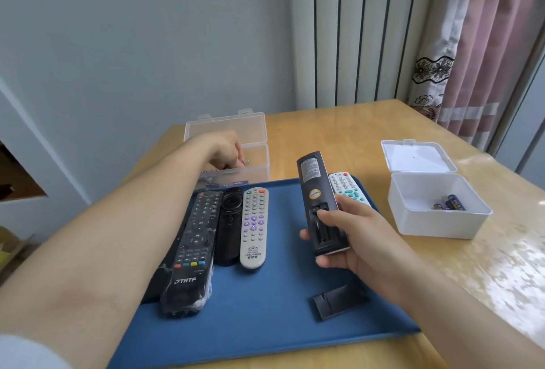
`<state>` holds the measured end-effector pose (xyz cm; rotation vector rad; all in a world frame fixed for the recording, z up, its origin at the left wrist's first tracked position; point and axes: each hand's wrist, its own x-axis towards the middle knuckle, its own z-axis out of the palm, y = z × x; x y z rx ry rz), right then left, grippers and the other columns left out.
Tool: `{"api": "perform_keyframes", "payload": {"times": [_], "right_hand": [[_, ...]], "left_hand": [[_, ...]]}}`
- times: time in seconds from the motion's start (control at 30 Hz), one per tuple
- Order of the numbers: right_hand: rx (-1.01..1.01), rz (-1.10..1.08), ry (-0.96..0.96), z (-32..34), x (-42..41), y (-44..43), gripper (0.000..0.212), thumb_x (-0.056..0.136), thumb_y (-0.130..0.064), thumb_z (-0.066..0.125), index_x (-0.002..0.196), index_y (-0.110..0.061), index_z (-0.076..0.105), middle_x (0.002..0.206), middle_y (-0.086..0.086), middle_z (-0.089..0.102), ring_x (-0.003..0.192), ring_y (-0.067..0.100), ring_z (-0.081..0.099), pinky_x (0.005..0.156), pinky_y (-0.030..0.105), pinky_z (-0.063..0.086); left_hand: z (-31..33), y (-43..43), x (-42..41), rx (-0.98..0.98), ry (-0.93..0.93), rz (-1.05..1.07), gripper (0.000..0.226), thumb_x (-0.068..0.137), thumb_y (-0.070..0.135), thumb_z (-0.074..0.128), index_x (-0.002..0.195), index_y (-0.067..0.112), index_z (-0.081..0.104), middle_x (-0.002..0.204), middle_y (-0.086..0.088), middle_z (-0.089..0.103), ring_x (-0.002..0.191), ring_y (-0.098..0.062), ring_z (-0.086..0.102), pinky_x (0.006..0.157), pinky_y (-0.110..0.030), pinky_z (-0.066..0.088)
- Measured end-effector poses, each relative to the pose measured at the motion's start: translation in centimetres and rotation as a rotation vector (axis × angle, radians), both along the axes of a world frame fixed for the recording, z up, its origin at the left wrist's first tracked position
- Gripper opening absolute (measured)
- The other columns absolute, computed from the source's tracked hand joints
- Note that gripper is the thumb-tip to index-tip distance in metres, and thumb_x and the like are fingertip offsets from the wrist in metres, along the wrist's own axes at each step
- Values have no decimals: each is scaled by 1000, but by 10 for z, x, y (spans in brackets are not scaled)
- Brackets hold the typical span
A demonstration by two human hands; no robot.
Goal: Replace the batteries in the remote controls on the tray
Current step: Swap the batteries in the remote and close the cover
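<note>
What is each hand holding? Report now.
Left hand: pinches a battery at the clear box.
Right hand: grips the black remote.

Head-worn wide view, forward-down, close over tray (280,303)

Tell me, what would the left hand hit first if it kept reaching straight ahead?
Left hand, pinching a battery, would probably meet the far wall of the clear box first; depth is uncertain.

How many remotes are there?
5. On the tray: THTF remote, black remote, grey remote, white remote. One held remote in the right hand. Another may hide under the THTF one.
</note>
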<state>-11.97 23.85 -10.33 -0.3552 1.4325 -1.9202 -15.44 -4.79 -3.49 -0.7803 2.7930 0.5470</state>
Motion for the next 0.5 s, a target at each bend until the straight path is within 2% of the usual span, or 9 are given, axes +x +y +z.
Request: {"api": "perform_keyframes", "payload": {"times": [0.1, 0.13, 0.2, 0.27, 0.37, 0.4, 0.5], "right_hand": [[-33, 33, 43, 1, 1, 2, 35, 96, 0, 53, 127, -18, 56, 109, 10, 67, 94, 26, 73, 49, 32, 55], [-51, 36, 59, 2, 2, 3, 45, 96, 3, 52, 133, -23, 51, 113, 10, 67, 95, 28, 73, 49, 33, 55], [-89, 45, 89, 3, 3, 6, 67, 94, 7, 52, 138, -43, 40, 118, 11, 66, 95, 31, 73, 49, 33, 55], [-107, 74, 156, 6, 3, 9, 70, 94, 10, 51, 136, -45, 44, 117, 12, 66, 96, 31, 73, 49, 30, 55], [-121, 94, 196, 8, 5, 10, 61, 93, 12, 52, 133, -34, 53, 121, 18, 62, 99, 30, 72, 52, 30, 55], [-130, 95, 194, 8, 6, 10, 59, 92, 12, 53, 133, -32, 53, 124, 19, 60, 100, 30, 71, 54, 30, 55], [-157, 96, 188, 7, 6, 9, 63, 89, 12, 58, 135, -30, 51, 126, 19, 61, 103, 31, 70, 60, 32, 57]], "left_hand": [[14, 12, 14, 15, 401, 63, 13, 82, -1, 68, 94, 5, 71, 71, -9, 70, 58, -17, 61, 65, -28, 54], [19, 25, 22, 109, 531, 65, 18, 84, -1, 66, 99, 7, 70, 69, -9, 68, 57, -19, 62, 65, -29, 56], [27, 65, 45, 460, 701, 2, 23, 90, -1, 62, 108, 12, 67, 74, -11, 67, 60, -20, 65, 64, -30, 58], [24, 101, 66, 688, 732, -77, 19, 95, 4, 57, 107, 15, 67, 75, -8, 66, 57, -18, 64, 55, -25, 56], [2, 133, 88, 773, 717, -114, 16, 99, 6, 50, 101, 17, 61, 72, -5, 59, 42, -9, 44, 37, -15, 32], [-6, 138, 93, 802, 730, -96, 14, 99, 4, 50, 100, 16, 58, 71, -6, 58, 40, -7, 37, 36, -14, 27], [-23, 148, 111, 829, 810, -19, 10, 96, 5, 55, 98, 14, 55, 72, -9, 64, 37, -6, 31, 38, -13, 27]]}}
